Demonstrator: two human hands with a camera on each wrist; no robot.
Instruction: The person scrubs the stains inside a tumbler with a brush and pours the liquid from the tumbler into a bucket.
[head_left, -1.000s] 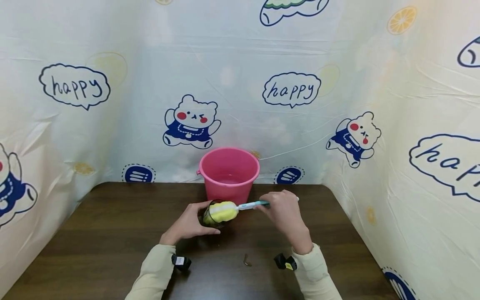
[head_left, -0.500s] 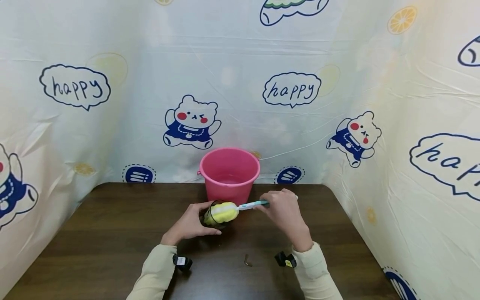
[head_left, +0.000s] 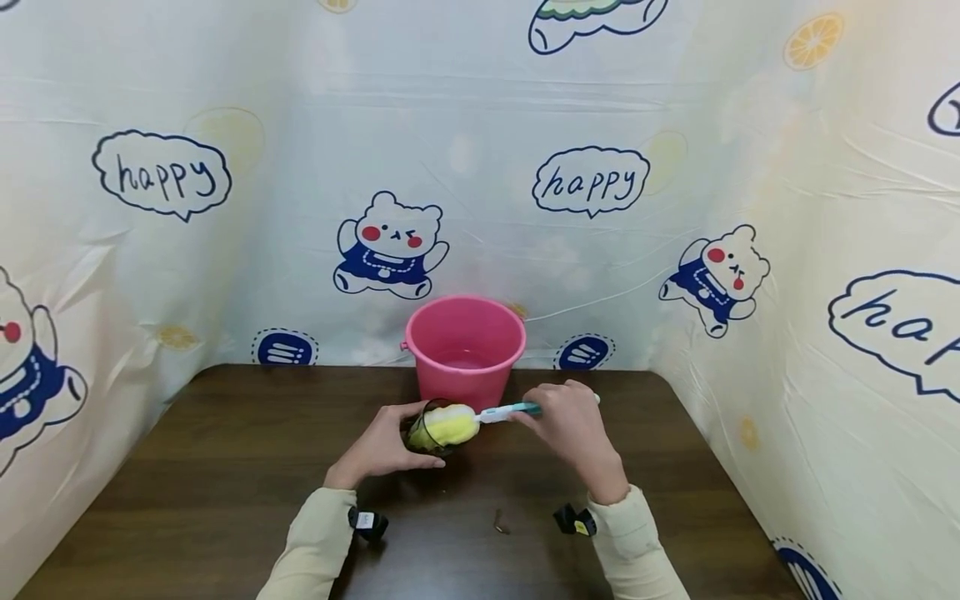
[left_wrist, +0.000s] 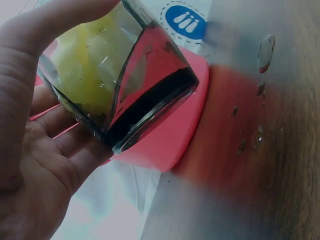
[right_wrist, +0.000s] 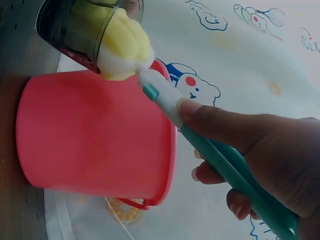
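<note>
My left hand [head_left: 384,446] grips a dark see-through glass [left_wrist: 160,107], tilted with its mouth toward the right. Inside the glass, partly sticking out of its mouth, is the yellow and white sponge head [head_left: 454,426] of a brush. My right hand [head_left: 573,425] pinches the brush's white and green handle [right_wrist: 212,152] between thumb and fingers. In the left wrist view, fingers and thumb wrap the glass's side, and droplets cling to it. Both hands are in front of the pink bucket.
The pink bucket [head_left: 463,375] stands at the table's back edge, just behind the glass. A small brownish mark or object [head_left: 500,522] lies on the dark wooden table [head_left: 225,467] between the forearms. Water drops [left_wrist: 260,137] dot the wood. A printed curtain [head_left: 480,108] surrounds the table's back and sides.
The whole head view has shifted slightly, so the scene sits a little further right. The sponge looks slightly turned in the glass; both hands keep their grips.
</note>
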